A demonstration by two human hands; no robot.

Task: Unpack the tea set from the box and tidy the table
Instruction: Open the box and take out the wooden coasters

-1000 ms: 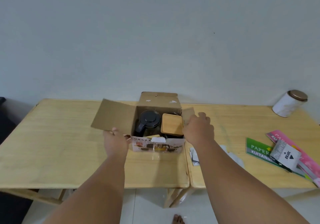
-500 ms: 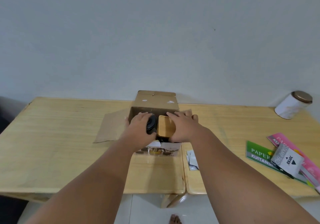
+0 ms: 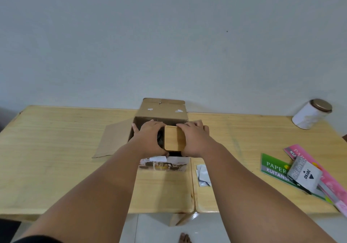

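Two hands in box (image 3: 161,111), wooden-lidded set (image 3: 173,138)

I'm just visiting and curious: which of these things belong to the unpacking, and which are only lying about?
Part of the job:
- cardboard box, flaps open
- bamboo-lidded item, between both hands
- dark teapot, mostly hidden
- left hand and right hand, inside the box

Lying about:
- white tin
- green receipt pad
- pink pad
- Joyko stamp pad box
- small packets

Dark teapot (image 3: 160,139) mostly hidden under left hand (image 3: 150,139)
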